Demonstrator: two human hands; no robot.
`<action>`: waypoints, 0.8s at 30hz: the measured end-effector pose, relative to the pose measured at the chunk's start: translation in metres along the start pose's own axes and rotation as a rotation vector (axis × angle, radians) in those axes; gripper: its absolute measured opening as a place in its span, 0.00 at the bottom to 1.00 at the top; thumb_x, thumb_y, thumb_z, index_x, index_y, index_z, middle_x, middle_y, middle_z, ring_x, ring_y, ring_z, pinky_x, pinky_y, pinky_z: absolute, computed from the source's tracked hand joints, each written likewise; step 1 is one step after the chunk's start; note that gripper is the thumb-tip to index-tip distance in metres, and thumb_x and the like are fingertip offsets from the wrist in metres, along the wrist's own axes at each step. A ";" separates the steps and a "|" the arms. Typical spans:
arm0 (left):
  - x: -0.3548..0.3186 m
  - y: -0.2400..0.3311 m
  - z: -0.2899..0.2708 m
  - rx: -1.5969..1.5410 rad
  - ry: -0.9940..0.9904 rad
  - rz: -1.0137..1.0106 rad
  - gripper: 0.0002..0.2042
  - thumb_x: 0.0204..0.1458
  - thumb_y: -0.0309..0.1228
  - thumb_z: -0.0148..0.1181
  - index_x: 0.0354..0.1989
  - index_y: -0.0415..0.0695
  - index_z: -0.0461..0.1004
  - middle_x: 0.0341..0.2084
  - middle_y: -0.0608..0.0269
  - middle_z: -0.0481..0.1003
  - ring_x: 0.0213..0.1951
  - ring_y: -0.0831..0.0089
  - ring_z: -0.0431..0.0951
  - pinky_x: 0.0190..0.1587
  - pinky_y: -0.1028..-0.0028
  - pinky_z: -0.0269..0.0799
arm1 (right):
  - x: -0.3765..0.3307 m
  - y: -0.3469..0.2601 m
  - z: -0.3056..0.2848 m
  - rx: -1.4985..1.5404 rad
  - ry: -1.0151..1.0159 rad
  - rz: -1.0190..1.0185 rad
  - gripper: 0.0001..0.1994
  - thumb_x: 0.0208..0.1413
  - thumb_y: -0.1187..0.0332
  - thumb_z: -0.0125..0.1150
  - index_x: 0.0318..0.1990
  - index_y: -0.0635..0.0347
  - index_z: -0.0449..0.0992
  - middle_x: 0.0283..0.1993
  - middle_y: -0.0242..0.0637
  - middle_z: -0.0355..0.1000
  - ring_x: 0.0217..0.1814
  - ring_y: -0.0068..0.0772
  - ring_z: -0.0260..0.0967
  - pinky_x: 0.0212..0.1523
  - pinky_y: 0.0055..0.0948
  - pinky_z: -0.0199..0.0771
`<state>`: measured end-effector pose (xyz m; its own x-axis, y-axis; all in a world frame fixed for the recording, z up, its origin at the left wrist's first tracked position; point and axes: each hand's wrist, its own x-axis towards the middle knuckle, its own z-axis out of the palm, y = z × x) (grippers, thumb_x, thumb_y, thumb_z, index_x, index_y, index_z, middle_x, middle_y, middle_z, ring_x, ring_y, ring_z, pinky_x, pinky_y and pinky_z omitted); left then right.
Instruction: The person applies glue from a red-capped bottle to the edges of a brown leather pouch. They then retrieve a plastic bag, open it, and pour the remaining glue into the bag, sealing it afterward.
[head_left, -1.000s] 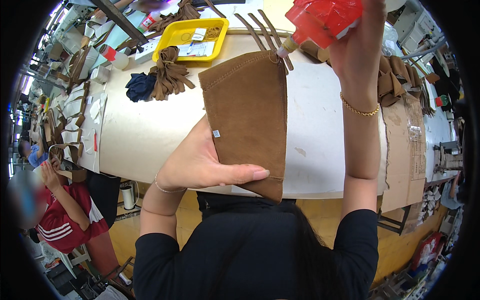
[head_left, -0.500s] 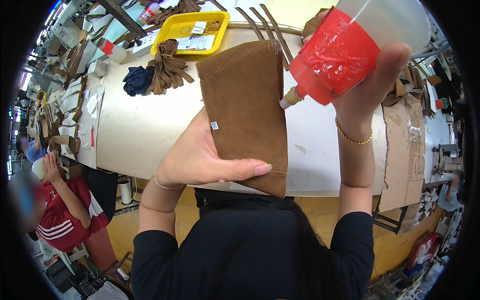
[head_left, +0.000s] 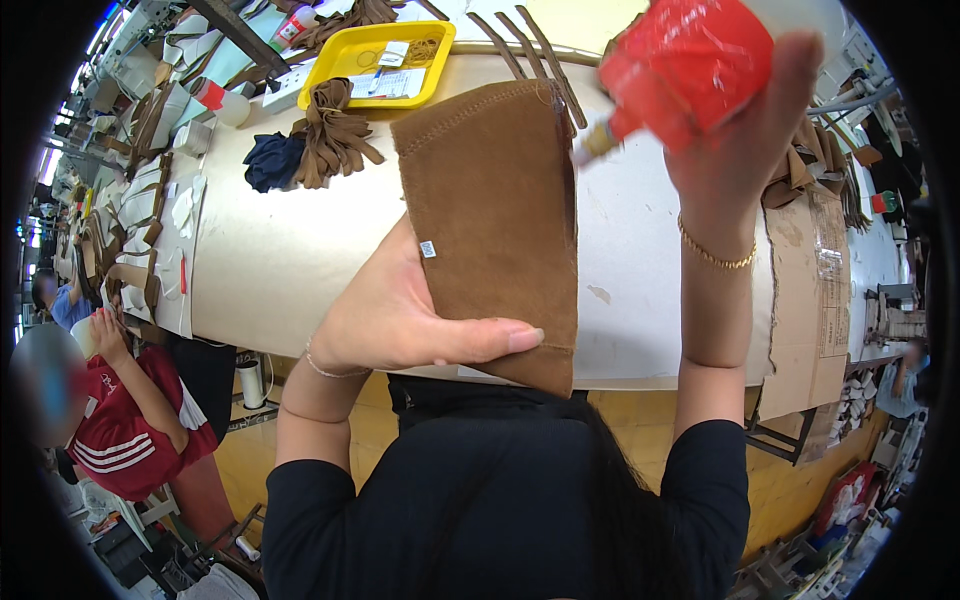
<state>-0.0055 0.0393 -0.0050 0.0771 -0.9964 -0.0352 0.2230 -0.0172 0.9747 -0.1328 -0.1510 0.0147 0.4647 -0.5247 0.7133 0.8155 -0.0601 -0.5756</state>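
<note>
My left hand [head_left: 395,310] grips a brown suede leather panel [head_left: 485,220] at its near left part, thumb lying over the top face and the other fingers hidden beneath. The panel has a stitched line along its far end and a small white label near its left edge. A dark, shiny strip runs down the upper part of its right edge. My right hand [head_left: 745,140] is wrapped around a squeeze bottle [head_left: 690,75], translucent with red tape around it, tilted nozzle down. The slightly blurred nozzle tip is close to the panel's right edge; whether it touches I cannot tell.
On the white table [head_left: 270,270] lie a navy bundle [head_left: 272,162], a bundle of brown strips [head_left: 335,130] and a yellow tray [head_left: 445,75] with papers. Several thin brown strips [head_left: 525,45] lie beyond the panel. Cardboard [head_left: 810,300] covers the right end. A co-worker in red [head_left: 150,420] is at the left.
My right hand has carried the bottle farther from me along the panel's right edge, its nozzle moving toward the far corner. My left hand and the panel have stayed almost still.
</note>
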 end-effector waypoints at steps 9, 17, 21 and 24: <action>-0.001 -0.002 0.000 0.046 0.000 0.046 0.37 0.40 0.25 0.74 0.59 0.34 0.60 0.48 0.58 0.72 0.50 0.72 0.74 0.52 0.72 0.72 | 0.023 0.004 -0.011 -0.106 0.168 -0.080 0.21 0.69 0.52 0.41 0.58 0.56 0.65 0.49 0.30 0.69 0.50 0.21 0.69 0.51 0.27 0.70; 0.000 -0.003 -0.001 0.017 0.016 0.054 0.38 0.39 0.23 0.73 0.60 0.35 0.59 0.50 0.58 0.71 0.51 0.73 0.73 0.53 0.71 0.71 | -0.005 0.014 -0.017 -0.168 0.134 -0.119 0.25 0.70 0.50 0.37 0.62 0.60 0.60 0.53 0.31 0.68 0.52 0.24 0.66 0.53 0.29 0.68; 0.000 -0.003 0.000 0.006 0.058 0.060 0.38 0.39 0.21 0.73 0.60 0.36 0.58 0.50 0.58 0.71 0.51 0.72 0.73 0.54 0.71 0.71 | -0.020 0.006 -0.014 -0.387 0.180 -0.078 0.25 0.63 0.49 0.47 0.59 0.56 0.65 0.53 0.35 0.67 0.54 0.31 0.67 0.54 0.33 0.70; -0.001 -0.003 0.001 -0.012 0.085 0.080 0.39 0.39 0.21 0.73 0.60 0.36 0.58 0.51 0.58 0.70 0.52 0.72 0.73 0.54 0.71 0.71 | -0.024 -0.004 -0.030 -0.245 0.050 0.324 0.54 0.43 0.19 0.41 0.57 0.66 0.63 0.48 0.46 0.70 0.43 0.38 0.76 0.39 0.33 0.82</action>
<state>-0.0072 0.0399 -0.0075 0.1775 -0.9838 0.0230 0.2245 0.0633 0.9724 -0.1575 -0.1635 -0.0119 0.6617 -0.5897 0.4630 0.5210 -0.0823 -0.8496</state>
